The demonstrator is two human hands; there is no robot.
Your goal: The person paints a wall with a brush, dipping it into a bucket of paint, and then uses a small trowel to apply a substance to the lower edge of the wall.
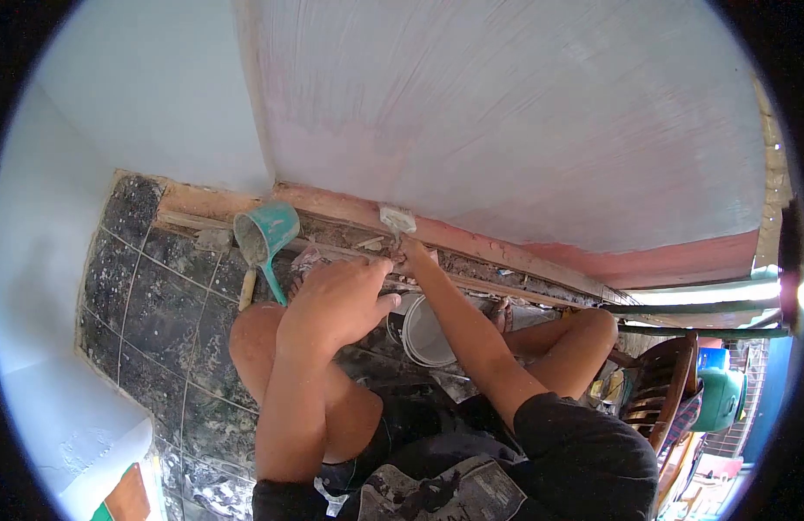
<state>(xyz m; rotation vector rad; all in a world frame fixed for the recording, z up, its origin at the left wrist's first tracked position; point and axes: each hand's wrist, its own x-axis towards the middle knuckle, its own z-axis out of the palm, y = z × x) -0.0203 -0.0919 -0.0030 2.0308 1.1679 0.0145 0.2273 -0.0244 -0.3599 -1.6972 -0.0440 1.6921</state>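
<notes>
My right hand (409,253) is wrapped around a paintbrush (397,218), whose white-coated end is at the pink strip low on the wall (506,113). My left hand (337,297) hovers over my bent knee, back upward, its thumb apart from the fingers, with nothing visible in it. Between my forearms stands a white bucket (428,337), partly covered by my right arm. Whitish streaks run over the pink on the wall.
A teal dipper (280,224) lies tipped by the wall, near a wooden handle (246,289). Dark, paint-spattered tiles (158,300) cover the floor at left. A wooden ledge (219,201) runs along the wall's base. A wooden chair (667,386) and green container (721,398) stand right.
</notes>
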